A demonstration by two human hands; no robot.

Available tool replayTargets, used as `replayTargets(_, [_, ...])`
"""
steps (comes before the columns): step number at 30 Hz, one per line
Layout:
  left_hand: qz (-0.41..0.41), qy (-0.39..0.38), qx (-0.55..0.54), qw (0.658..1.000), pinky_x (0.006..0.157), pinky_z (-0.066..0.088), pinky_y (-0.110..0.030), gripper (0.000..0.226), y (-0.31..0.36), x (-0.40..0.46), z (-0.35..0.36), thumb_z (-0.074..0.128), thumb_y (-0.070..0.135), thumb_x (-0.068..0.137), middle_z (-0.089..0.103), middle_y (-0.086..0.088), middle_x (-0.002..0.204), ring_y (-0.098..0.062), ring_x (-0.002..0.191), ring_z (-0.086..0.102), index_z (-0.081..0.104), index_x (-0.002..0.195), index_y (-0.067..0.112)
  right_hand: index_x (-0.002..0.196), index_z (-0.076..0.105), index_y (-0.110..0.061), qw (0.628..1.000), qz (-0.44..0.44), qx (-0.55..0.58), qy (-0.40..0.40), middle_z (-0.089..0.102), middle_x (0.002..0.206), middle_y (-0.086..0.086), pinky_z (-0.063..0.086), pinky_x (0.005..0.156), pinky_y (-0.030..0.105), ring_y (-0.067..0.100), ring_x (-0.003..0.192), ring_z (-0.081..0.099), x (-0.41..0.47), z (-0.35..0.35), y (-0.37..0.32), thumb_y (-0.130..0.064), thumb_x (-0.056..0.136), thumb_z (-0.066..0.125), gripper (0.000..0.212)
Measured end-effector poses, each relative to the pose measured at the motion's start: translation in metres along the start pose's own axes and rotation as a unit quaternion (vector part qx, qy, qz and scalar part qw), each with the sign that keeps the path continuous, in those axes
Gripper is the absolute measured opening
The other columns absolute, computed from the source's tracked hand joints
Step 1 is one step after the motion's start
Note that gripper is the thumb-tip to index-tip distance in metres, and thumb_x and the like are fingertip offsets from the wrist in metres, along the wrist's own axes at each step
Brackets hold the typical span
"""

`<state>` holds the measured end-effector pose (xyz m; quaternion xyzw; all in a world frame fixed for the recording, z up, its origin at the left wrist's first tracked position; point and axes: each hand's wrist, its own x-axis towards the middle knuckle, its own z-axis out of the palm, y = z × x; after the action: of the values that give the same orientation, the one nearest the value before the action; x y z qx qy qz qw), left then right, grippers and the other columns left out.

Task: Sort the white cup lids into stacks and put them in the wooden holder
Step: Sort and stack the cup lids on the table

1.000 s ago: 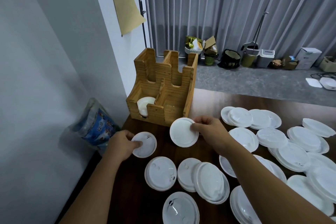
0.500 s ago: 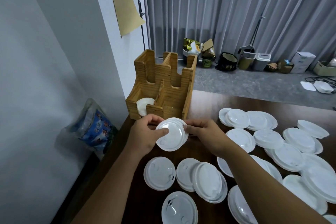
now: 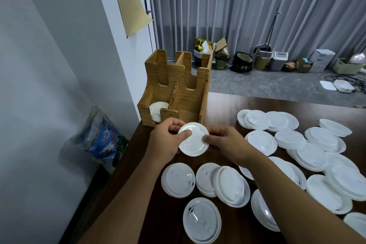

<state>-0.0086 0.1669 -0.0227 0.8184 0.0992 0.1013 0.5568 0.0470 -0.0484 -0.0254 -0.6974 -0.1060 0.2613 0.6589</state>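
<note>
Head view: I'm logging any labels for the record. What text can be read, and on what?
Brown paper on the wall: handwriting along the top, too blurred to read.
Blue bag by the table: printed characters, too small to read.
Lids and holder: no text visible.

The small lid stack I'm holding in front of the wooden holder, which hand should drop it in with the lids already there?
Probably the left. The left hand grips the held lids on the side nearer the front left compartment, where stored lids sit in the wooden holder. The right hand would have to reach across.
</note>
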Motion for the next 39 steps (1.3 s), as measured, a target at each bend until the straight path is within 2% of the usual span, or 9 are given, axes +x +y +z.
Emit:
replayTargets(6, [0.005, 0.018, 0.007, 1.0, 0.059, 0.059, -0.018, 0.027, -0.007, -0.002, -0.003, 0.087, 0.039, 0.089, 0.069, 0.023, 0.098, -0.007, 0.09, 0.069, 0.063, 0.099, 0.043, 0.128, 0.077, -0.02, 0.997, -0.028, -0.069, 0.015, 0.084, 0.111, 0.001, 0.063, 0.097, 0.034, 0.019, 0.107, 0.079, -0.001, 0.013, -0.002, 0.004, 0.092, 0.078, 0.044])
replayTargets(11, [0.002, -0.018, -0.023, 1.0, 0.064, 0.065, -0.024, 0.029, -0.012, -0.005, -0.003, 0.089, 0.037, 0.088, 0.071, 0.019, 0.102, -0.009, 0.093, 0.073, 0.064, 0.101, 0.044, 0.12, 0.08, -0.016, 0.997, -0.036, -0.029, 0.062, 0.084, 0.105, 0.005, 0.065, 0.091, 0.035, 0.023, 0.101, 0.081, -0.006, 0.015, -0.001, -0.012, 0.096, 0.081, 0.025])
replayTargets(14, [-0.023, -0.072, -0.04, 0.996, 0.07, 0.064, -0.023, 0.029, -0.019, -0.008, -0.009, 0.081, 0.042, 0.094, 0.072, 0.021, 0.112, -0.008, 0.104, 0.072, 0.071, 0.121, 0.039, 0.114, 0.081, -0.015, 0.994, -0.037, -0.031, 0.102, 0.084, 0.099, 0.002, 0.065, 0.082, 0.028, 0.02, 0.097, 0.081, -0.008, 0.013, 0.003, -0.013, 0.096, 0.081, 0.018])
replayTargets(18, [-0.063, -0.172, 0.117, 0.976, 0.084, 0.053, -0.026, 0.059, -0.038, -0.014, -0.028, 0.078, 0.05, 0.092, 0.055, 0.018, 0.135, -0.005, 0.115, 0.057, 0.058, 0.148, 0.041, 0.115, 0.08, -0.015, 0.984, -0.033, -0.025, 0.176, 0.084, 0.1, -0.002, 0.064, 0.083, 0.03, 0.017, 0.099, 0.08, -0.01, 0.008, 0.009, -0.015, 0.097, 0.08, 0.018])
replayTargets(22, [-0.098, -0.282, 0.215, 0.93, 0.105, 0.055, -0.043, 0.083, -0.054, -0.022, -0.03, 0.093, 0.059, 0.072, 0.045, 0.016, 0.139, -0.015, 0.128, 0.052, 0.059, 0.146, 0.041, 0.112, 0.081, -0.016, 0.981, -0.03, -0.024, 0.192, 0.084, 0.1, -0.002, 0.065, 0.088, 0.035, 0.019, 0.099, 0.08, -0.013, 0.007, 0.013, -0.014, 0.097, 0.081, 0.015])
replayTargets(27, [-0.089, -0.208, 0.09, 0.97, 0.081, 0.056, -0.027, 0.055, -0.057, -0.016, -0.03, 0.094, 0.048, 0.078, 0.068, 0.017, 0.119, -0.011, 0.11, 0.065, 0.068, 0.127, 0.043, 0.112, 0.08, -0.018, 0.982, -0.027, -0.023, 0.187, 0.084, 0.099, -0.004, 0.066, 0.087, 0.034, 0.015, 0.096, 0.081, -0.017, 0.008, 0.016, -0.015, 0.097, 0.08, 0.015])
replayTargets(32, [-0.077, -0.163, 0.026, 0.983, 0.085, 0.061, -0.031, 0.039, -0.057, -0.015, -0.035, 0.09, 0.038, 0.085, 0.074, 0.012, 0.115, -0.016, 0.109, 0.07, 0.071, 0.119, 0.042, 0.113, 0.081, -0.017, 0.978, -0.021, -0.004, 0.207, 0.084, 0.101, 0.0, 0.066, 0.091, 0.039, 0.025, 0.103, 0.08, -0.02, 0.004, 0.016, -0.015, 0.097, 0.08, 0.016])
replayTargets(36, [-0.066, -0.112, -0.022, 0.991, 0.073, 0.058, -0.018, 0.033, -0.052, -0.017, -0.044, 0.092, 0.045, 0.079, 0.078, 0.012, 0.101, -0.014, 0.102, 0.072, 0.074, 0.106, 0.034, 0.113, 0.082, -0.018, 0.974, -0.009, -0.004, 0.226, 0.084, 0.105, 0.002, 0.062, 0.102, 0.05, 0.028, 0.107, 0.078, -0.021, 0.001, 0.015, -0.016, 0.096, 0.08, 0.017])
replayTargets(39, [-0.066, -0.098, -0.067, 0.991, 0.077, 0.059, -0.025, 0.044, -0.044, -0.019, -0.046, 0.088, 0.061, 0.068, 0.08, 0.011, 0.097, -0.016, 0.099, 0.075, 0.078, 0.096, 0.029, 0.109, 0.082, -0.017, 0.972, 0.0, -0.006, 0.236, 0.084, 0.103, 0.002, 0.063, 0.1, 0.049, 0.028, 0.106, 0.078, -0.021, -0.002, 0.015, -0.016, 0.095, 0.081, 0.014])
